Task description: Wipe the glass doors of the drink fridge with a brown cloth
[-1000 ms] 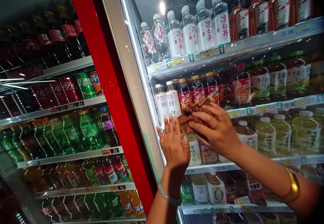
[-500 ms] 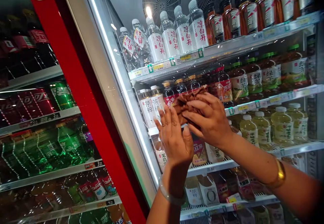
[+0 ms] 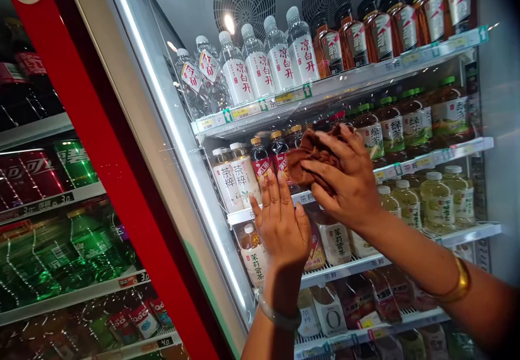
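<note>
My right hand (image 3: 347, 181) holds a crumpled brown cloth (image 3: 312, 156) up in front of the middle shelves of a lit drinks fridge. Its fingers lie spread over the cloth. To the lower left, my left hand (image 3: 280, 219) is raised flat with its fingers stretched out, and nothing is in it. It seems to rest on the clear glass door, though the glass itself hardly shows. Behind the hands stand white-labelled tea bottles (image 3: 226, 182) and red-labelled bottles (image 3: 259, 159), partly covered by the cloth and fingers.
Clear water bottles (image 3: 235, 75) and dark-capped amber bottles (image 3: 377, 29) line the top shelf. Green-capped tea bottles (image 3: 449, 108) stand to the right. A bright light strip (image 3: 170, 132) runs down the fridge's left side. Left of it is a red-framed fridge (image 3: 105, 154) with more drinks.
My right hand and the cloth have shifted right and slightly up, away from my left hand. My left hand stays flat. The view has turned a little to the right.
</note>
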`<state>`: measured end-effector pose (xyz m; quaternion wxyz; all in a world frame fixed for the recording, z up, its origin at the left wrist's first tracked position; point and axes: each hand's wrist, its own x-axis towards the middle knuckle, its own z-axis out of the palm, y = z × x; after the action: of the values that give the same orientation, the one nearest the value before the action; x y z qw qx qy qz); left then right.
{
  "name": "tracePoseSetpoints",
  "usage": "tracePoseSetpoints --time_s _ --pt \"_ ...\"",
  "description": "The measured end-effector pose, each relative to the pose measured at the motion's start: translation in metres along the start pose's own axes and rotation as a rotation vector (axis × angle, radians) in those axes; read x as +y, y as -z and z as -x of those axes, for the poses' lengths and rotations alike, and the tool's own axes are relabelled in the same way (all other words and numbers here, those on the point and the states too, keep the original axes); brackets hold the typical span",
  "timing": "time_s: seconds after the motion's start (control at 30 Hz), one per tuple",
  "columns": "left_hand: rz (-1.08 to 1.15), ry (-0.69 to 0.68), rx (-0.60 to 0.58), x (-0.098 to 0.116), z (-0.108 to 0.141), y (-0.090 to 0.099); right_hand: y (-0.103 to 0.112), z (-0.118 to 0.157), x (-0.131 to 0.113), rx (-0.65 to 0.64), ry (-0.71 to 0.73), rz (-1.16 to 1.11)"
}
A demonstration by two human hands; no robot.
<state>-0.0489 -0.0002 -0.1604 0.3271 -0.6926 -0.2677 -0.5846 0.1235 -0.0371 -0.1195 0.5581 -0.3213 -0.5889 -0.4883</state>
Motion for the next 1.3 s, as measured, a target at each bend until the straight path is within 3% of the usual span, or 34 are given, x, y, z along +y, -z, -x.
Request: tracePoseSetpoints --time_s 0.07,0.17,0.3,0.43,0.53,0.67,0.77,0.83,0.9,1.03,1.17,1.23,1.3 --pt "0.014 0.003 0.007 0.0 0.0 0.0 -0.005 -0.004 -0.014 -0.024 -0.013 0.016" --pt "0.037 -0.009 0.01 -0.001 0.001 0.002 -0.002 0.02 -0.027 -0.101 0.087 0.039" --pt "0.038 -0.012 -0.013 -0.001 0.001 0.003 0.014 0.051 -0.003 -0.105 0.188 0.053" --pt "0.013 -0.018 0.011 0.001 0.0 0.0 0.006 0.017 0.021 0.025 -0.014 0.117" --pt "-0.004 -0.013 0.006 0.001 0.0 0.0 -0.011 -0.006 0.004 0.116 -0.083 0.093" --pt "0.006 -0.014 0.008 -0.001 0.0 0.001 -0.005 0.024 -0.019 -0.003 0.113 0.015" --pt "-0.002 -0.028 0.02 0.0 0.0 0.001 0.015 0.053 -0.002 -0.07 0.227 -0.013" --pt "-0.016 -0.026 0.02 0.002 0.0 -0.001 0.021 0.05 0.015 -0.064 0.214 0.014" --pt "-0.02 -0.015 0.011 0.003 0.0 -0.002 0.015 0.031 0.024 0.006 0.126 0.052" --pt "-0.03 -0.01 -0.005 0.003 0.001 -0.004 -0.012 -0.002 -0.001 0.135 -0.037 0.075" --pt "-0.017 -0.031 0.005 0.001 0.001 -0.002 -0.008 0.028 -0.025 0.042 0.078 0.033" --pt "-0.017 -0.036 0.001 0.001 0.002 -0.002 0.004 0.045 -0.016 -0.014 0.174 0.007" --pt "-0.03 -0.035 -0.008 0.001 0.002 -0.002 0.011 0.046 0.003 -0.027 0.2 0.023"
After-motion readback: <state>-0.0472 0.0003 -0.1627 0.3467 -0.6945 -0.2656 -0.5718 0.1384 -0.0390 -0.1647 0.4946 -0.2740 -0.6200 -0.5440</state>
